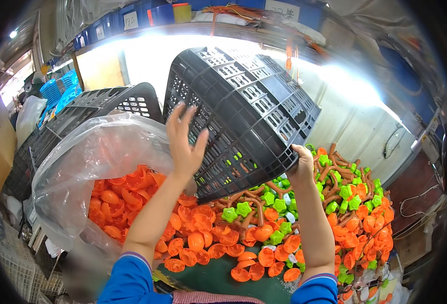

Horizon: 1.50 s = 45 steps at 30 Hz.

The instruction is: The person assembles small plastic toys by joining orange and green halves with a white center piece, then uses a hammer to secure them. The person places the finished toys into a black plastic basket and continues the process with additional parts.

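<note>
The crate (233, 119) looks like ribbed, faintly glossy plastic; the bag (59, 175), wrinkled, shiny film. Shells (196, 241) and stars (244, 208) resemble smooth, glossy plastic; sleeves (126, 278), matt cloth.

3 white labels (131, 20), dark handwriting, on blue bins (114, 23).

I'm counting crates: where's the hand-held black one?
Upper centre in the head view: the black plastic crate, behind the left hand, its lower corner in the right hand.

crate (233, 114): black lattice | shells (196, 241): orange | stars (244, 209): lime-green | branches (261, 215): brown | 2 sleeves (127, 281): blue
</note>
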Tool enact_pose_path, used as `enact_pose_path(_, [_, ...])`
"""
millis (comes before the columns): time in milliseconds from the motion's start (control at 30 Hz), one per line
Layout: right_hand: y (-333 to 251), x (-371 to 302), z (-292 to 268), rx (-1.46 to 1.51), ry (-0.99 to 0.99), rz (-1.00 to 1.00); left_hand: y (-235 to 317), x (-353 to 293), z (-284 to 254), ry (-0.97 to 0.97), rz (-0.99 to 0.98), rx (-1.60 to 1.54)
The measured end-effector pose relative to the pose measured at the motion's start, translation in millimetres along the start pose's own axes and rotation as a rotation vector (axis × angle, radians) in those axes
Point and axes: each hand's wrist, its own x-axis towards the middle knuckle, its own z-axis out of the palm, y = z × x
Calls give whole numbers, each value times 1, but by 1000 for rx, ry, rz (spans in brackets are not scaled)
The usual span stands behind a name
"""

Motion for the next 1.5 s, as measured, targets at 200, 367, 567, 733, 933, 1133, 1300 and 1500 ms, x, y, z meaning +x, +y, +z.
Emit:
enact_pose_path(200, [-5, -19, -4, -19, 61, -18, -58, 90, 31, 272, -21, 219])
enact_pose_path(367, [1, -17, -29, 9, 69, -45, -66, 115, 35, -76, -254, 103])
enact_pose_path(567, [-10, -25, -52, 30, 36, -40, -37, 117, 26, -147, -160, 257])
enact_pose_path(733, [-13, -4, -79, -38, 37, 37, -26, 110, 30, -104, -179, 281])
enact_pose_path(933, [-44, 57, -117, -197, 85, 266, -11, 102, 46, -44, -94, 191])
enact_pose_path(1133, [-33, 132, -148, -414, 392, 147, -25, 98, 71, 94, -102, 87])
enact_pose_path(1300, [-40, 139, -160, -767, 406, -159, -23, 101, 102, 249, -111, 162])
enact_pose_path(1500, [27, 133, -184, -1177, 362, -421, -38, 103, 121, 234, -23, 204])
